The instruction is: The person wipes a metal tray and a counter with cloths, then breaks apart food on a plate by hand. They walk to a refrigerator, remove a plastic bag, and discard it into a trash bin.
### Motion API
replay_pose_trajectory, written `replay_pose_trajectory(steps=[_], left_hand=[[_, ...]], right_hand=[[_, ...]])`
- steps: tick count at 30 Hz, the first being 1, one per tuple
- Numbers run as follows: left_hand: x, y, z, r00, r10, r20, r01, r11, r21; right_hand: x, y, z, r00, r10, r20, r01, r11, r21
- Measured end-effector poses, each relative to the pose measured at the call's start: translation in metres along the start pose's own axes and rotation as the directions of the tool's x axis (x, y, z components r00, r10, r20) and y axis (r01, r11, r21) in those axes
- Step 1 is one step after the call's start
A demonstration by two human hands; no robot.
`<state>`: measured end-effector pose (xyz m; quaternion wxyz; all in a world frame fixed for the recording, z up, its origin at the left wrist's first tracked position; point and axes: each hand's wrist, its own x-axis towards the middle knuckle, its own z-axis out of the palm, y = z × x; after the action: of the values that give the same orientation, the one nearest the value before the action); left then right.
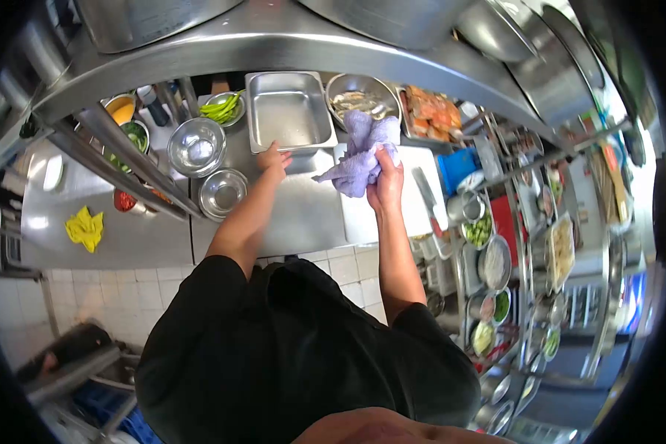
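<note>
My left hand [274, 159] is at the near left corner of an empty rectangular metal tray [288, 111], its fingers on the rim. A purple cloth [361, 154] is bunched up in my right hand [387, 181], held above the left part of a white cutting board [362, 218]. A knife [426, 194] lies on the board, right of that hand. Behind the cloth stands a metal bowl [362, 92] with pale pieces in it. Two nested-looking clear or metal bowls [197, 146] sit left of the tray, with a smaller one [223, 194] nearer me.
A tray of orange-pink pieces [431, 113] stands back right. Green peppers [222, 109] fill a bowl at back left. A yellow cloth [85, 229] lies on the left counter. An overhead metal shelf [274, 46] with posts spans the back. Food-filled racks stand right.
</note>
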<state>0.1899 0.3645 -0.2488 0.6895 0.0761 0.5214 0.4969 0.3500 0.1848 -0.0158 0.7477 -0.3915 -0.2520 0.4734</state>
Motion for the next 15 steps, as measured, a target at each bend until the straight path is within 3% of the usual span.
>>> replay_pose_trajectory(steps=[3,7,8,9,12,14,15], left_hand=[[-0.011,-0.001,-0.004,0.995,0.009,-0.096,-0.013,0.999,-0.045],[-0.068,-0.027,-0.031,0.993,0.079,-0.091,-0.079,0.997,-0.001],[-0.089,-0.031,-0.033,0.993,0.084,-0.085,-0.084,0.996,0.006],[-0.107,-0.036,-0.037,0.992,0.094,-0.088,-0.096,0.995,-0.023],[-0.14,-0.061,-0.053,0.995,0.086,-0.058,-0.092,0.989,-0.112],[-0.138,-0.073,-0.069,0.998,0.055,0.027,-0.05,0.986,-0.158],[-0.139,-0.07,-0.074,0.997,0.053,0.049,-0.047,0.991,-0.121]], right_hand=[[0.042,0.01,0.006,0.994,-0.013,0.109,0.024,0.995,-0.097],[0.094,0.032,0.024,0.98,-0.02,0.2,0.125,0.839,-0.529],[0.096,0.03,0.038,0.97,0.019,0.242,0.139,0.775,-0.616],[0.118,0.059,0.027,0.945,-0.012,0.327,0.253,0.66,-0.707],[0.176,0.172,-0.031,0.837,-0.055,0.544,0.541,0.229,-0.809],[0.191,0.22,-0.057,0.814,0.168,0.556,0.541,0.128,-0.831],[0.203,0.257,-0.074,0.84,0.205,0.501,0.501,0.057,-0.863]])
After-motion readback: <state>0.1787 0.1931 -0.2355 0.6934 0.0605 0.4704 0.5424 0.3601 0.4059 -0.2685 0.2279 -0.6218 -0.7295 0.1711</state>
